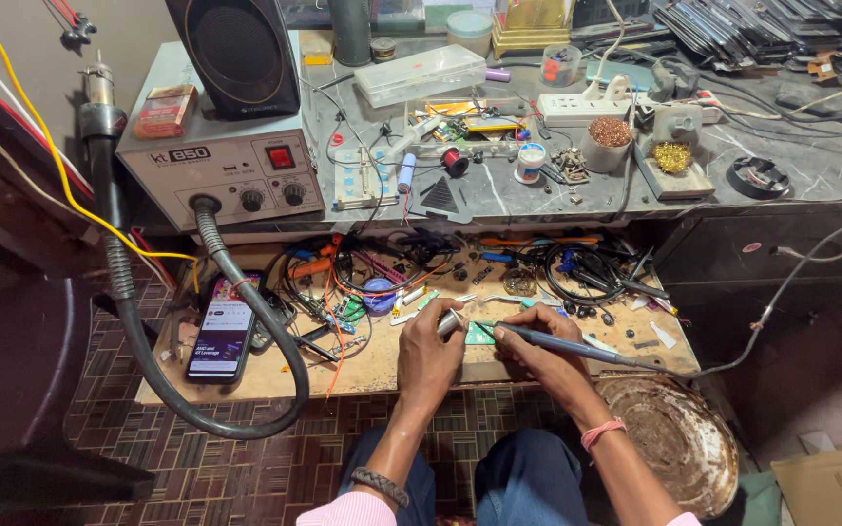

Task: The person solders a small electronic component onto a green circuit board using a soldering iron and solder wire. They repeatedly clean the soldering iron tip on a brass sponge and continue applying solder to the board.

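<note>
My left hand is closed around a small silvery metal piece at the front of the low wooden board. My right hand grips a dark blue soldering iron like a pen. Its tip points left at a small green circuit board lying between the two hands. The iron's cable runs off to the right. Both wrists wear bands.
A phone with a lit screen lies on the board's left. A grey rework station with a thick hose and a speaker stands at the back left. Wires, tools, solder spools and a power strip crowd the marble shelf.
</note>
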